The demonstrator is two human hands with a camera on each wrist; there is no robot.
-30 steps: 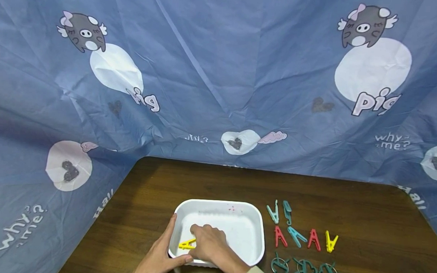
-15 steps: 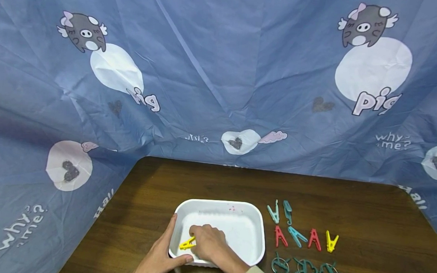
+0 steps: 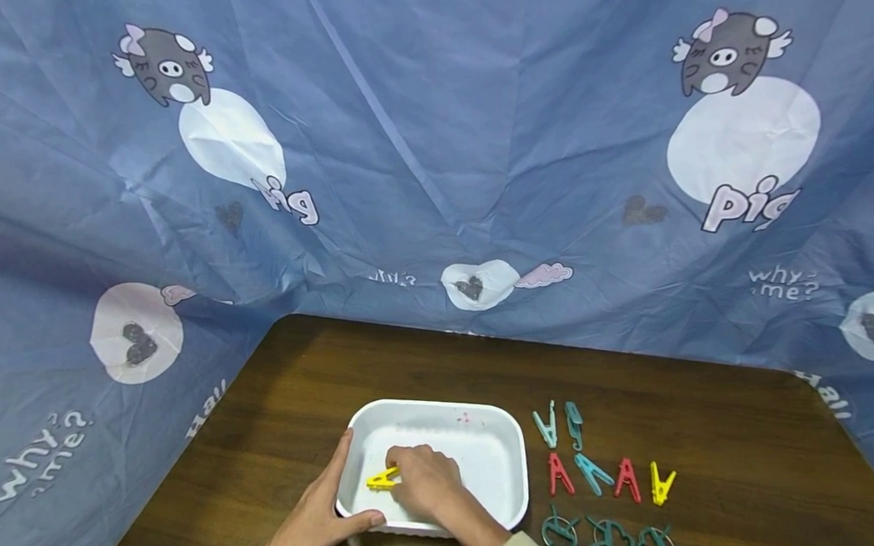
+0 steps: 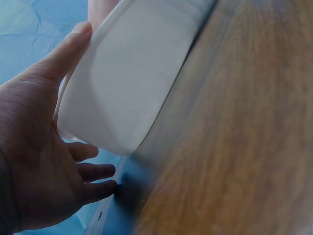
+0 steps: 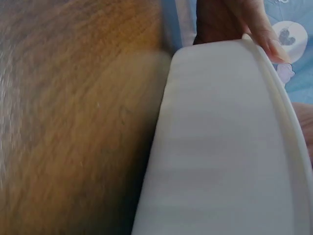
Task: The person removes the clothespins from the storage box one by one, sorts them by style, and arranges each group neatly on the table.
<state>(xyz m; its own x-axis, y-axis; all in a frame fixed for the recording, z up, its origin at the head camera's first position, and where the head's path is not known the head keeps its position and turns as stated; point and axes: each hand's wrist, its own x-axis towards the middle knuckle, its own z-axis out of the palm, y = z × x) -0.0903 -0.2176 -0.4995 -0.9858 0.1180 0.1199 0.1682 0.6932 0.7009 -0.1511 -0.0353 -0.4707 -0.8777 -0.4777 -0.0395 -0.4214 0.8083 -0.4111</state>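
A white plastic tray (image 3: 478, 522) stands at the table's near side. My left hand (image 3: 320, 500) holds its near left corner; the thumb lies along the near rim and the fingers along the left side. In the left wrist view the thumb (image 4: 73, 46) meets the rim while several fingers spread beside the wall. Inside the tray, my right hand (image 3: 427, 483) has curled fingers and pinches a yellow clothespin (image 3: 381, 479), which sticks out to the left low over the tray floor. The right hand hides part of that clothespin. The right wrist view shows mostly the tray's outer wall (image 5: 220, 137).
Right of the tray lie a pale blue clothespin (image 3: 547, 426), a teal clip (image 3: 574, 425), red clothespins (image 3: 559, 474), a blue one (image 3: 593, 473) and another yellow clothespin (image 3: 661, 485). Nearer are green clips with metal rings (image 3: 560, 533). A patterned blue cloth (image 3: 413, 180) hangs behind the table.
My right hand has shifted slightly right inside the tray, and the yellow clothespin has moved right with it. The left hand stays on the tray corner.
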